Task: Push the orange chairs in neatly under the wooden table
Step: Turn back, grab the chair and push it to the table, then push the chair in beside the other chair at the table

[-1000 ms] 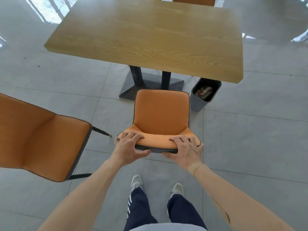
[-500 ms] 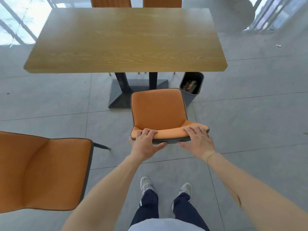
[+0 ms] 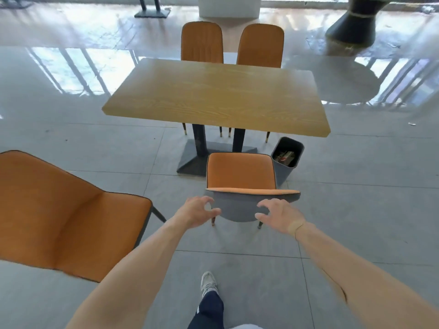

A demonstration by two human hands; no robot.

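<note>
An orange chair (image 3: 241,172) with a grey back stands in front of me, facing the wooden table (image 3: 213,96); its seat front reaches the table's near edge. My left hand (image 3: 196,211) and my right hand (image 3: 279,213) hover just behind its backrest, fingers loosely curled, holding nothing. A second orange chair (image 3: 59,212) stands at my left, away from the table and turned sideways. Two more orange chairs (image 3: 202,42) (image 3: 260,45) are tucked in at the table's far side.
A small dark waste bin (image 3: 286,160) with rubbish stands right of the near chair, by the table's right corner. The table rests on a dark pedestal base (image 3: 197,157). A glossy tiled floor (image 3: 356,210) surrounds everything; a dark round stand (image 3: 354,24) is far right.
Both hands have let go of the chair's backrest and drawn back. I have stepped away, so the chair and table look farther off.
</note>
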